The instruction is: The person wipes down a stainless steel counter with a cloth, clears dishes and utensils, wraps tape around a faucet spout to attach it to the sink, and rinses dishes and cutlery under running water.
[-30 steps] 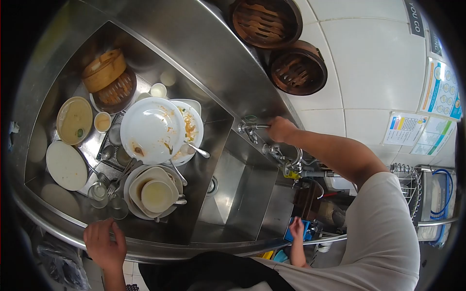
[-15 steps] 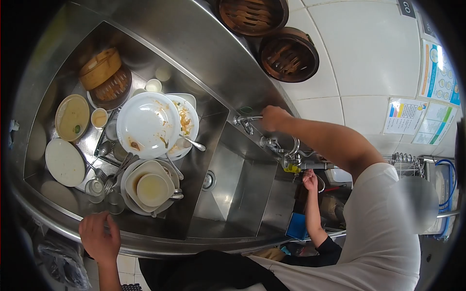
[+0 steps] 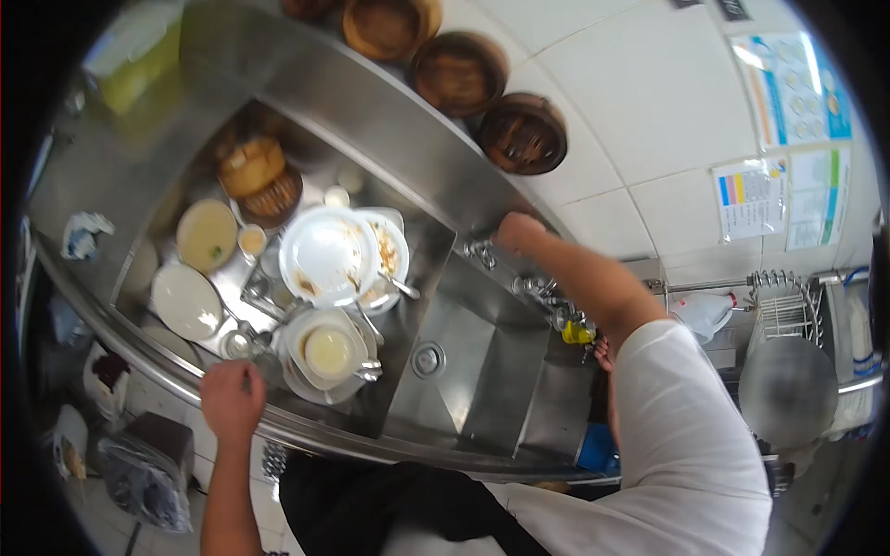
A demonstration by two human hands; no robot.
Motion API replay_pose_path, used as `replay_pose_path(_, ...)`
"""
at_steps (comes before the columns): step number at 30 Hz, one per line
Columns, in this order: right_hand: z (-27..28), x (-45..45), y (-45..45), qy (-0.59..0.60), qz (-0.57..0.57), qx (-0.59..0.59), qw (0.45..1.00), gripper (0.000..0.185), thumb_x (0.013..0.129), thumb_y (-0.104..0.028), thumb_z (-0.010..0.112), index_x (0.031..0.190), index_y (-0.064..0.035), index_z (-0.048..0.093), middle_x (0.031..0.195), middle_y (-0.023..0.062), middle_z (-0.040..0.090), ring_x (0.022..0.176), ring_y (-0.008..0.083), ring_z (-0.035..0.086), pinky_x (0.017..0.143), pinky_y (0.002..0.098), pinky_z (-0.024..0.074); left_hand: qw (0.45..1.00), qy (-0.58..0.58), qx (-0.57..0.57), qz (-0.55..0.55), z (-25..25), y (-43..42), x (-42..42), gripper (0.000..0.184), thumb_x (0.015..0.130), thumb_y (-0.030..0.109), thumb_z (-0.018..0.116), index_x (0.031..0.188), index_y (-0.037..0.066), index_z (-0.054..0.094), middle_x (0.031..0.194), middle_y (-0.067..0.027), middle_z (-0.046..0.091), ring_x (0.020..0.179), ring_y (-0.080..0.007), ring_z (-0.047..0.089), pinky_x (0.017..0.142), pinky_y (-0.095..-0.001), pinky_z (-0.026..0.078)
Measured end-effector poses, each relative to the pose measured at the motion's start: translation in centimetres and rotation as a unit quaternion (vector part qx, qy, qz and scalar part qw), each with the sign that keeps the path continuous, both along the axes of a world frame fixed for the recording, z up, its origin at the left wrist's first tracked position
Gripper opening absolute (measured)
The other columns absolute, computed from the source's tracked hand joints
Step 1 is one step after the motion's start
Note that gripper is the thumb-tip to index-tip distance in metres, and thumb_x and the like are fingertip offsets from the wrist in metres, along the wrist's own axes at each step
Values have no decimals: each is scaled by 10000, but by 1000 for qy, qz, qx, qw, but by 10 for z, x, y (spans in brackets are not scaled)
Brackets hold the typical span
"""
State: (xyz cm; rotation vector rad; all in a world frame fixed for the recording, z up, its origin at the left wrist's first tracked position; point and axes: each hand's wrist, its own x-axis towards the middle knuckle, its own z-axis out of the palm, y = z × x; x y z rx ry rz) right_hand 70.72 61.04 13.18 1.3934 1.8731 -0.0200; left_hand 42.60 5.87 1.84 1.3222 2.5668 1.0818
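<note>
My right hand (image 3: 521, 233) is closed at the tap (image 3: 480, 251) on the sink's back wall; its fingertips are partly hidden. At the front, my left hand (image 3: 234, 397) rests with bent fingers over the steel sink rim (image 3: 301, 437). Between them, the left basin holds a large white plate (image 3: 324, 252) with food scraps. Nearer me are stacked white bowls, the top bowl (image 3: 329, 353) holding pale liquid. A cream plate (image 3: 185, 302), a bowl of cloudy soup (image 3: 207, 235), a bamboo steamer (image 3: 252, 167), glasses and cutlery lie around them.
The deeper basin to the right has a round drain (image 3: 427, 360). Dark steamer baskets (image 3: 523, 134) line the back ledge. Another person's hand (image 3: 603, 354) is by the yellow fitting (image 3: 578, 333). A bin with a plastic bag (image 3: 148, 473) stands on the floor at left.
My view has turned and shifted, bringing more of the left counter and bin into sight. Both my hands remain at the tap and the rim. The other person's arm is now mostly behind my sleeve.
</note>
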Motion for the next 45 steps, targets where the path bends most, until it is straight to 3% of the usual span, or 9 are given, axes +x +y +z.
replay_pose_path(3,-5,-17,-71,123,198,202,951,426,948,-402,709,1192,-55,754,1126,197,720,1069,448,679,969,511,576,1000,3,7,-11,7,2,1,117,863,160,688,796,66,672,785,-112,677,786,-345,655,753,-486,500)
replay_pose_path(12,-83,49,-190,460,40,394,795,487,961,-363,632,1356,-81,668,1500,226,540,1440,415,455,1195,580,356,999,24,7,-46,3,-5,9,161,855,197,682,749,76,676,755,-119,680,732,-360,655,704,-500,507)
replay_pose_path(14,-108,74,-217,262,104,231,931,511,964,-405,612,1357,-86,679,1552,203,511,1498,408,387,1209,600,318,999,-3,-19,-33,2,-4,9,180,859,214,682,749,71,677,768,-116,688,746,-357,660,711,-501,508)
replay_pose_path(18,-104,84,-332,225,18,2,974,421,967,-406,596,1268,-158,756,1425,150,652,1326,384,597,1162,594,394,998,-2,-57,-31,8,-5,10,200,870,247,675,778,71,702,799,-111,708,775,-354,671,743,-489,521)
replay_pose_path(23,-150,132,-399,509,-305,16,805,336,947,-366,658,1057,-85,807,983,200,774,938,356,750,901,436,580,999,-4,-38,-37,9,-10,12,213,885,264,664,800,76,714,802,-115,709,778,-360,672,739,-488,523)
replay_pose_path(29,-54,188,-214,659,-285,400,569,381,1014,-390,597,961,-36,725,956,214,744,930,406,708,822,462,540,991,2,-114,-76,11,-11,17,236,903,284,654,826,73,726,818,-135,719,778,-378,682,730,-508,534)
replay_pose_path(32,63,165,-187,664,-147,314,663,444,990,-446,634,1024,-24,766,972,216,753,954,387,724,849,443,552,989,16,-136,-54,7,-5,19,235,900,291,656,838,78,733,833,-140,727,786,-386,690,733,-512,539)
replay_pose_path(38,94,145,-114,480,-73,148,862,493,920,-487,722,853,-3,787,638,121,661,586,239,637,628,405,529,974,15,-224,-13,18,8,28,230,893,302,664,865,89,745,854,-142,742,800,-388,705,731,-513,549)
replay_pose_path(45,112,126,-107,542,-308,-69,779,383,928,-428,731,839,-58,770,581,24,591,430,118,464,420,308,333,978,7,-209,16,12,8,25,249,928,330,659,951,105,763,868,-146,755,826,-389,724,740,-493,559)
